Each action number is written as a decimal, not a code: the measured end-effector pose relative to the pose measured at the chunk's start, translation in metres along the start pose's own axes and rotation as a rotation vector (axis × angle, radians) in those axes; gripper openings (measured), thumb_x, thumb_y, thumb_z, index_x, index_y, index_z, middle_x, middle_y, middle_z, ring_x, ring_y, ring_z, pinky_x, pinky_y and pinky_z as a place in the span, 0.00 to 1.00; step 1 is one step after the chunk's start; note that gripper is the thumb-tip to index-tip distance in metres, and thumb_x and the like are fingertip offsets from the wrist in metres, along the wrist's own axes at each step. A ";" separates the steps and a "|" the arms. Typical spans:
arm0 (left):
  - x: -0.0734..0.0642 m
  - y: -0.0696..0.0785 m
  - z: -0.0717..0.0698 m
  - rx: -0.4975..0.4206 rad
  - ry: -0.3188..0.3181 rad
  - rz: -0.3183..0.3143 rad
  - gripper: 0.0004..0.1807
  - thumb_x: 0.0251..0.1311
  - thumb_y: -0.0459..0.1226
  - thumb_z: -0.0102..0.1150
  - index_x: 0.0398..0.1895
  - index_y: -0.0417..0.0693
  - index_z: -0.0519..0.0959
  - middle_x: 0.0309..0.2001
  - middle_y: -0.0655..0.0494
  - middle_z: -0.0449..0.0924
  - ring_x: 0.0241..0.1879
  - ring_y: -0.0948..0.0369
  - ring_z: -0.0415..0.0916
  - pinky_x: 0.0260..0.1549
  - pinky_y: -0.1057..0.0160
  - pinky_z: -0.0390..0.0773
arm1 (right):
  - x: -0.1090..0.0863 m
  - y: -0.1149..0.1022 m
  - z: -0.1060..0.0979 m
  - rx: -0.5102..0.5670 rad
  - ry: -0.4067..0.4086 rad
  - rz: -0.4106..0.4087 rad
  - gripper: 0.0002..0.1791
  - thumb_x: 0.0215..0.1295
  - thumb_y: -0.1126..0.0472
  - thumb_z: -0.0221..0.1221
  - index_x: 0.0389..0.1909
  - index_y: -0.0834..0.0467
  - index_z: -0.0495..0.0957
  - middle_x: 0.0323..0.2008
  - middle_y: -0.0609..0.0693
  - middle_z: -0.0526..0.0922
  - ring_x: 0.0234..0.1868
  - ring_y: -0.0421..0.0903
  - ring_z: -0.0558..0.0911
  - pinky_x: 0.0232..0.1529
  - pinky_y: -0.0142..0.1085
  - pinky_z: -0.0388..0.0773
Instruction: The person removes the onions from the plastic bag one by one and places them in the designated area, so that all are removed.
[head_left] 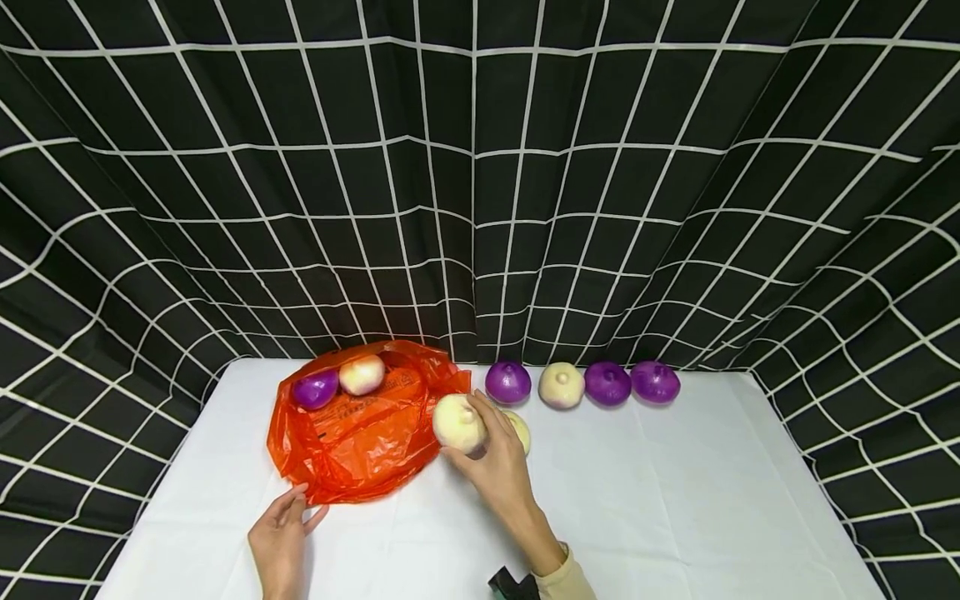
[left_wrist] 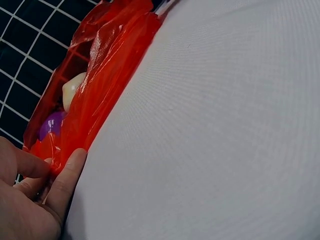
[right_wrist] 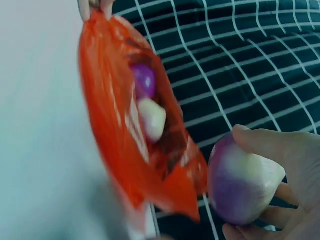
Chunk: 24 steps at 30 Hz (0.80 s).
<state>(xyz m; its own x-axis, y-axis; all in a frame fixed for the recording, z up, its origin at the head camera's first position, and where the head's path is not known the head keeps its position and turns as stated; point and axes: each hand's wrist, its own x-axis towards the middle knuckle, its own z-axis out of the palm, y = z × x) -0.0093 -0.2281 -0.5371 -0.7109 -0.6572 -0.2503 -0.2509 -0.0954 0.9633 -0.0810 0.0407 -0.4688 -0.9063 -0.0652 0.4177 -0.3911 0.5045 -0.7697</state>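
An orange-red plastic bag (head_left: 367,454) lies on the left of the table with its mouth open. Inside it are a purple onion (head_left: 315,389) and a white turnip (head_left: 362,375). At the bag's near left edge, my left hand (head_left: 279,542) pinches the plastic, as the left wrist view (left_wrist: 47,190) also shows. My right hand (head_left: 501,471) grips a white turnip with a purple base (right_wrist: 242,182) beside the bag's right edge, above the table. Partly hidden behind that hand sits another whitish turnip (head_left: 520,431).
Along the table's back edge stand a purple onion (head_left: 508,382), a white turnip (head_left: 561,386) and two more purple onions (head_left: 607,383) in a row. A black curtain with white grid lines (head_left: 480,183) encloses the back and sides of the white table (head_left: 675,500).
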 end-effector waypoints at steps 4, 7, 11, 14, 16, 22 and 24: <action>-0.001 0.001 -0.001 0.009 0.004 -0.009 0.17 0.70 0.27 0.45 0.57 0.22 0.71 0.53 0.32 0.72 0.29 0.77 0.79 0.35 0.65 0.90 | -0.002 0.010 -0.014 -0.047 0.048 0.028 0.43 0.38 0.64 0.80 0.61 0.62 0.74 0.62 0.58 0.75 0.63 0.56 0.73 0.67 0.52 0.73; -0.001 0.002 0.000 0.014 0.006 -0.016 0.18 0.70 0.27 0.44 0.58 0.22 0.71 0.56 0.30 0.69 0.29 0.79 0.77 0.35 0.66 0.90 | -0.002 0.015 -0.024 -0.070 0.069 0.051 0.43 0.38 0.64 0.80 0.61 0.63 0.74 0.61 0.59 0.75 0.63 0.57 0.73 0.67 0.54 0.73; 0.000 0.002 0.000 0.009 -0.004 -0.027 0.18 0.70 0.27 0.43 0.59 0.22 0.70 0.58 0.28 0.68 0.29 0.81 0.76 0.35 0.66 0.90 | -0.001 0.022 -0.036 -0.070 0.081 0.089 0.44 0.39 0.63 0.79 0.62 0.62 0.73 0.62 0.59 0.75 0.64 0.57 0.72 0.69 0.53 0.71; 0.000 0.001 0.001 0.013 -0.006 -0.028 0.18 0.70 0.27 0.42 0.59 0.22 0.69 0.58 0.26 0.67 0.29 0.81 0.75 0.35 0.66 0.90 | -0.002 0.028 -0.043 -0.079 0.096 0.103 0.44 0.39 0.64 0.79 0.62 0.63 0.73 0.62 0.58 0.75 0.62 0.56 0.74 0.67 0.50 0.73; 0.000 0.001 0.001 0.016 -0.004 -0.025 0.18 0.71 0.27 0.42 0.59 0.22 0.70 0.58 0.26 0.68 0.29 0.81 0.75 0.34 0.67 0.90 | -0.002 0.034 -0.049 -0.091 0.112 0.109 0.44 0.39 0.66 0.79 0.62 0.64 0.72 0.62 0.59 0.75 0.60 0.56 0.76 0.65 0.49 0.75; 0.000 0.001 0.001 0.023 0.005 -0.019 0.17 0.71 0.27 0.42 0.58 0.23 0.71 0.57 0.27 0.69 0.29 0.81 0.76 0.35 0.67 0.89 | -0.007 0.052 -0.066 -0.147 0.148 0.158 0.45 0.40 0.66 0.78 0.63 0.65 0.71 0.62 0.60 0.74 0.60 0.58 0.75 0.64 0.51 0.75; 0.000 0.001 0.000 0.025 0.003 -0.019 0.18 0.71 0.27 0.42 0.58 0.23 0.71 0.57 0.27 0.69 0.29 0.81 0.76 0.35 0.67 0.89 | -0.009 0.059 -0.071 -0.189 0.149 0.163 0.45 0.40 0.66 0.78 0.63 0.66 0.71 0.62 0.62 0.73 0.61 0.60 0.74 0.65 0.54 0.74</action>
<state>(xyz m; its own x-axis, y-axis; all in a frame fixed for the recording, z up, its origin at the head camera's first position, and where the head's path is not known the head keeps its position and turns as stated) -0.0099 -0.2284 -0.5358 -0.7039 -0.6578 -0.2678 -0.2804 -0.0891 0.9558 -0.0842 0.1321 -0.4839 -0.9157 0.1495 0.3731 -0.1933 0.6501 -0.7349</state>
